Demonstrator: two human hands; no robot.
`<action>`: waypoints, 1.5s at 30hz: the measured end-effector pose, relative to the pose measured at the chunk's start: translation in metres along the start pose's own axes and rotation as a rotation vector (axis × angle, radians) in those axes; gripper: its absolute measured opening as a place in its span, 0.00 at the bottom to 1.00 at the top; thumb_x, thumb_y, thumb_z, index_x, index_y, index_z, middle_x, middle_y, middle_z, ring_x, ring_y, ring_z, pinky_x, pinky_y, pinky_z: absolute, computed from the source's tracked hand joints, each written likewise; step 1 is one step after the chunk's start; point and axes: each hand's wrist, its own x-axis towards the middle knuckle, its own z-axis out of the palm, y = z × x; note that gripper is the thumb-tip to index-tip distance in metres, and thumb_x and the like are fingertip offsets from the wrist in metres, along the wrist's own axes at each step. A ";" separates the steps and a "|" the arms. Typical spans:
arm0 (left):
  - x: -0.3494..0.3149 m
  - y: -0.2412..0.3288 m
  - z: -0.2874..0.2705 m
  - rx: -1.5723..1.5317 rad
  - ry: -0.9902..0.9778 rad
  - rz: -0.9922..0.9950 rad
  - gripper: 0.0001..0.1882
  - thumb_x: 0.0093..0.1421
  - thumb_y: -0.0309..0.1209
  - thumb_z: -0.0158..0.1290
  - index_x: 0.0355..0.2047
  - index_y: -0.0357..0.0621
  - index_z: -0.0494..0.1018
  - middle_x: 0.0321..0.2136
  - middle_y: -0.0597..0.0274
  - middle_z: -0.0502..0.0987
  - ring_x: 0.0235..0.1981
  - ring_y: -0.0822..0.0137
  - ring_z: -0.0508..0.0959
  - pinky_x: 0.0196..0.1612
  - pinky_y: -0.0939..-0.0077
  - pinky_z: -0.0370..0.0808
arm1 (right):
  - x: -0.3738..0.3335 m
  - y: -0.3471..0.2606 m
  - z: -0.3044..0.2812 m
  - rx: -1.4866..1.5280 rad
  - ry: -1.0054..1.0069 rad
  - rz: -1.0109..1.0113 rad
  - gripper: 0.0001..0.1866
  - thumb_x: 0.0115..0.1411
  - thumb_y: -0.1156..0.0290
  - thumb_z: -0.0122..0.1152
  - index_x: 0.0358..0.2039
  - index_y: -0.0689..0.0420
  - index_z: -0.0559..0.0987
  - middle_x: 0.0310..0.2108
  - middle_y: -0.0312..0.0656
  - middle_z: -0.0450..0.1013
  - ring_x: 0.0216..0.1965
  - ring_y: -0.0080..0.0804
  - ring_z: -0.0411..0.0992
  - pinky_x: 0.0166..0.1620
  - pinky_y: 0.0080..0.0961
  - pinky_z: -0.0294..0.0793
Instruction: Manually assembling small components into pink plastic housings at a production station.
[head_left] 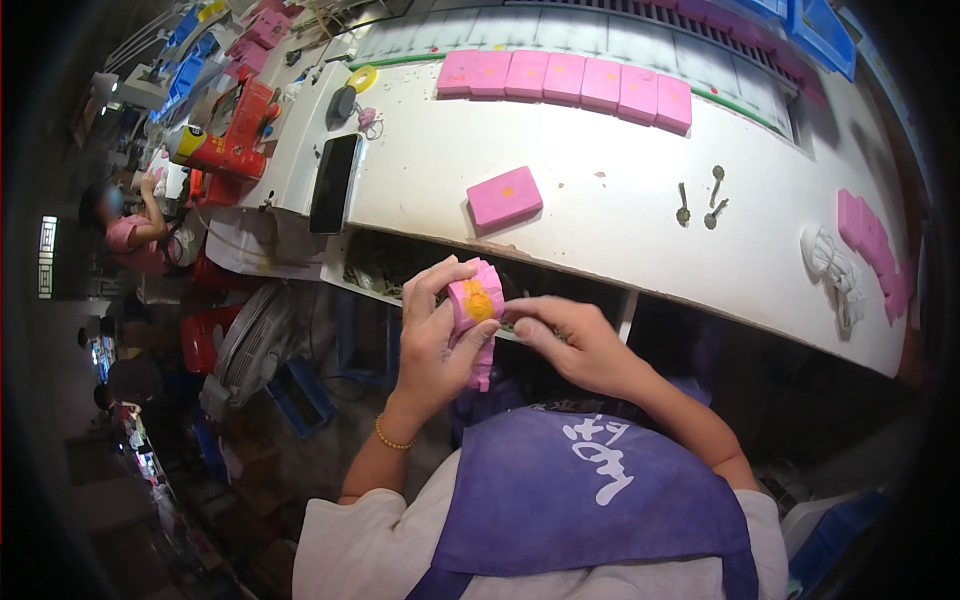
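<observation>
My left hand (432, 335) is closed around a pink piece (462, 306) with crinkled edges, above the table's front edge. An orange-yellow patch (480, 300) shows on its upper face, and a ruffled pink strip hangs below the thumb. Close by on the right, my right hand (580, 345) has its fingers curled and the fingertips at the piece's side. Whatever those fingertips pinch is too small to make out. A single pink block (505, 198) with a small orange spot lies on the white table (620, 225) beyond my hands.
Several similar pink blocks (562, 78) stand in a row at the back. Three small dark tools (683, 205) lie to the right, near white cloth gloves (835, 265) and more pink pieces (872, 240). A phone (336, 185) rests at left. An open drawer (375, 268) sits beneath the edge.
</observation>
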 end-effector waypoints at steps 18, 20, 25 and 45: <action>0.003 0.024 0.023 -1.038 0.020 -0.746 0.28 0.73 0.50 0.34 0.39 0.36 0.71 0.26 0.56 0.77 0.25 0.72 0.77 0.31 0.78 0.77 | 0.000 -0.024 -0.022 -0.285 -0.500 0.161 0.19 0.68 0.57 0.51 0.37 0.61 0.79 0.28 0.54 0.75 0.30 0.46 0.74 0.37 0.36 0.72; 0.005 0.028 0.023 -0.927 0.052 -0.675 0.30 0.72 0.51 0.33 0.37 0.34 0.71 0.23 0.54 0.77 0.22 0.70 0.77 0.27 0.77 0.76 | -0.003 -0.027 -0.024 -0.107 -0.180 0.035 0.14 0.66 0.62 0.56 0.35 0.62 0.79 0.29 0.48 0.77 0.28 0.35 0.74 0.35 0.30 0.72; 0.003 0.034 0.023 -0.906 -0.115 -0.630 0.26 0.73 0.50 0.34 0.39 0.37 0.69 0.27 0.59 0.76 0.25 0.73 0.77 0.30 0.78 0.76 | 0.001 -0.020 -0.012 0.284 0.061 -0.007 0.13 0.67 0.65 0.56 0.40 0.64 0.75 0.29 0.37 0.74 0.29 0.19 0.69 0.34 0.21 0.71; 0.008 0.036 0.008 -0.425 0.007 -0.258 0.18 0.57 0.18 0.59 0.49 0.36 0.77 0.33 0.63 0.79 0.26 0.81 0.75 0.28 0.89 0.70 | 0.001 -0.028 -0.005 -0.413 0.381 -0.368 0.04 0.62 0.73 0.58 0.35 0.59 0.74 0.29 0.43 0.71 0.29 0.41 0.73 0.29 0.33 0.71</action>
